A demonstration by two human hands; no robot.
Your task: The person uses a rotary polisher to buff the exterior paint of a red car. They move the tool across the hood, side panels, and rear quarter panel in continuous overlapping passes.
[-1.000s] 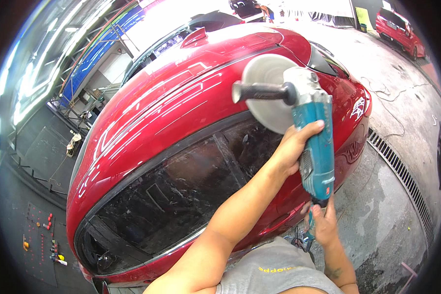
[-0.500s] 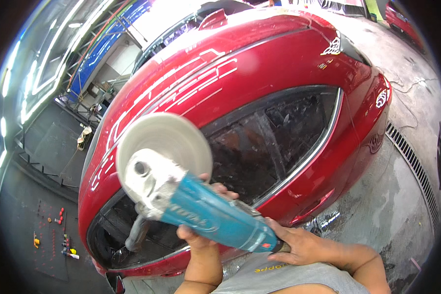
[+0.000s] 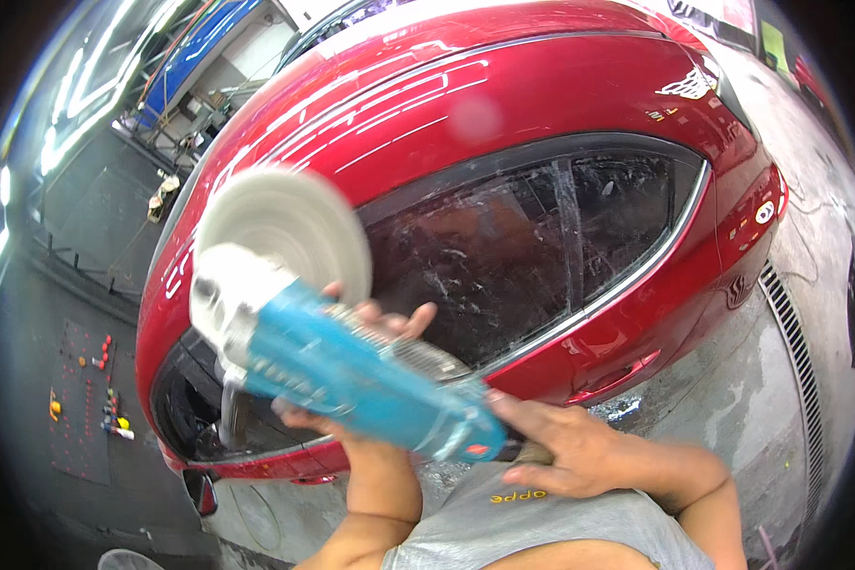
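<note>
Both my hands hold a teal rotary polisher (image 3: 361,370) with a silver gear head, lifted in front of a red car (image 3: 560,95). At its front, the round pale pad (image 3: 285,218) is smeared, as if spinning, and overlaps the car's roof edge and side window. My left hand (image 3: 312,420) wraps round the body from beneath, thumb on the near side and fingertips showing past the far side. My right hand (image 3: 579,446) is closed on the rear end, by the dark cord outlet. A dark side handle (image 3: 230,413) sticks out from the gear head. Whether the pad touches the car I cannot tell.
Whitish smears mark the car's side window (image 3: 475,266). The door handle (image 3: 617,377) and side mirror (image 3: 199,491) stick out near me. A slotted floor drain (image 3: 798,370) runs along the right. Small coloured items hang on a dark panel (image 3: 81,399) at left.
The polisher has shifted left and slightly up in view, still in both hands. The car's rear end now sits further right in the picture. More of my left hand's fingertips show.
</note>
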